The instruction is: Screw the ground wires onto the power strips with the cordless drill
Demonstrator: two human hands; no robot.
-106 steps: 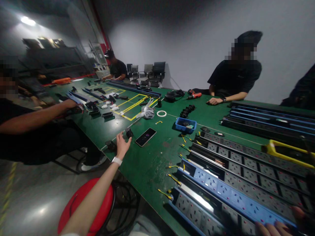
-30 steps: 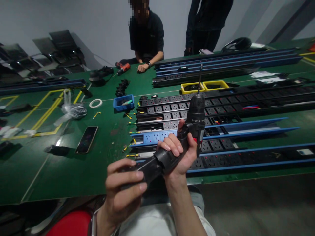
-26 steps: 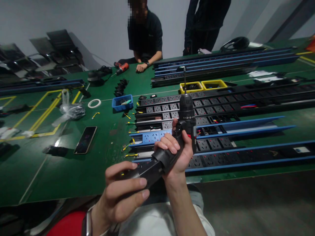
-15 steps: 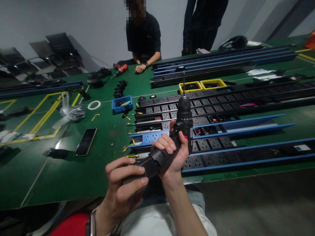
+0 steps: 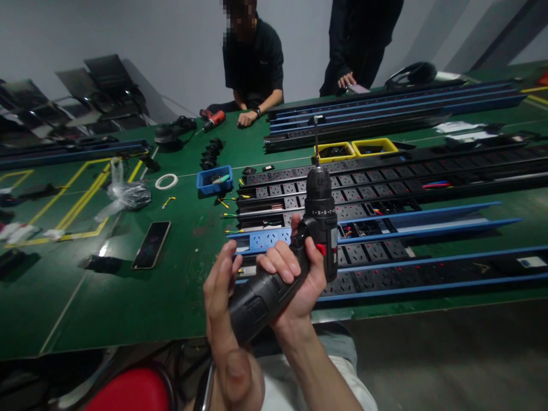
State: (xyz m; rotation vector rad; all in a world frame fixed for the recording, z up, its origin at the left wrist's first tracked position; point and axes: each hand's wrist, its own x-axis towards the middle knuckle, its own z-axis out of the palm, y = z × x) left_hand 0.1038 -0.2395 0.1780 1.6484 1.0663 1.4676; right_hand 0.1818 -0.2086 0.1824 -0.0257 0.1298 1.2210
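Observation:
A black cordless drill (image 5: 321, 200) with a long thin bit points away from me over the bench. My right hand (image 5: 299, 274) is wrapped round its grip, near a red switch. At the bottom end of the drill's handle is my left hand (image 5: 226, 325), its palm against the battery base (image 5: 252, 308), fingers stretched and thumb apart. Beyond the drill lie rows of black socket strips (image 5: 372, 251) and a blue strip (image 5: 269, 238).
On the green table (image 5: 180, 302) are a phone (image 5: 151, 245), a blue bin (image 5: 214, 180), yellow bins (image 5: 374, 146), a plastic bag (image 5: 128, 194) and a white ring (image 5: 166, 181). Two people are across the table, near a red drill (image 5: 215, 119).
My left hand has opened from its pinch round the drill's base and now lies flat against it. The standing person's hand has come into view by a pale object.

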